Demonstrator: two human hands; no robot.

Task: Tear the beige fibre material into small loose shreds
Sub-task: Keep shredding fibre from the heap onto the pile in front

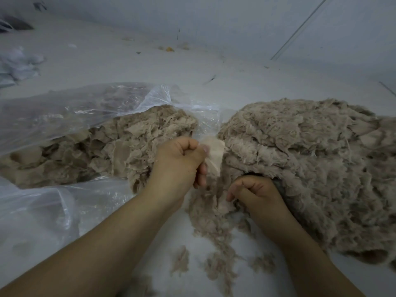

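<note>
Left hand (pixel 179 161) beside fibre-filled plastic bag (pixel 64 112)

Clear plastic bag (pixel 70 112) left of the grip, mouth open toward it, crumpled sheet spreading near-left too. Pale floor (pixel 150 67) beyond, w/ yellowish crumbs (pixel 169 49) far up past the grip. White fluff clump (pixel 18 61) far upper left. Grey wall (pixel 235 18) behind.

free: floor (pixel 150 67) beyond piles | blocked: bagged shreds (pixel 96 146) left, fibre heap (pixel 310 168) right
</note>
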